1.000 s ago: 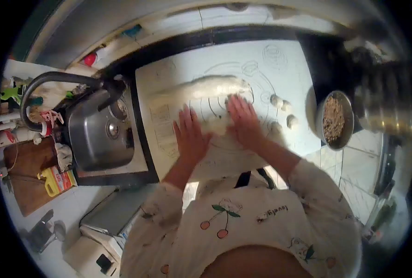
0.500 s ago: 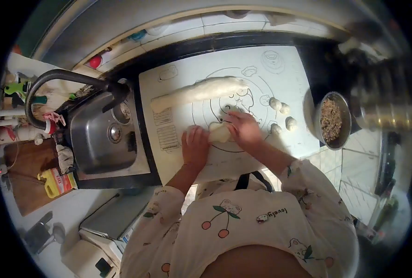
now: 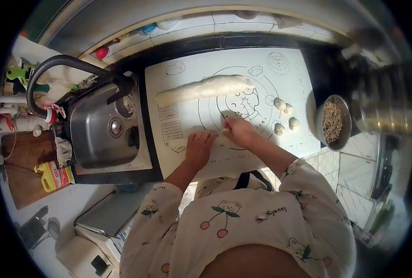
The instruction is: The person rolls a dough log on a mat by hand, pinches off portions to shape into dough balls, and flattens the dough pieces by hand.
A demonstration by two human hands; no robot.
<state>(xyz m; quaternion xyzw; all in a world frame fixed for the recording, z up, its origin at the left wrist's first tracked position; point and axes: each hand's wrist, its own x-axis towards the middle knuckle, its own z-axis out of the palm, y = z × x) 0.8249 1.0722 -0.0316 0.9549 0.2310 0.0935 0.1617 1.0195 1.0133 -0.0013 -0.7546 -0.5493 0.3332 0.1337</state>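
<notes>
Both hands are low on the white printed pastry mat [image 3: 280,149]. My right hand [image 3: 239,133] is closed, thumb and fingers pinched on a small piece of dough [image 3: 222,140]. Beside it, my left hand [image 3: 199,148] has its fingers bent together at the dough's left side. Most of that piece is hidden by the hands. Farther back on the mat lies a long, thick dough log [image 3: 205,90]. Several small dough balls [image 3: 279,129] sit to the right of my right hand.
At the mat's right edge stands a metal bowl [image 3: 320,121] holding a chopped, crumbly filling [image 3: 334,121]. On the left are a steel sink [image 3: 88,153] and a black curved faucet [image 3: 71,60]. A yellow jug [image 3: 50,178] stands farther left.
The dough piece between my hands is now mostly covered. My right hand has turned into a tighter fist, and my left has shifted slightly right. The whole view has moved a little.
</notes>
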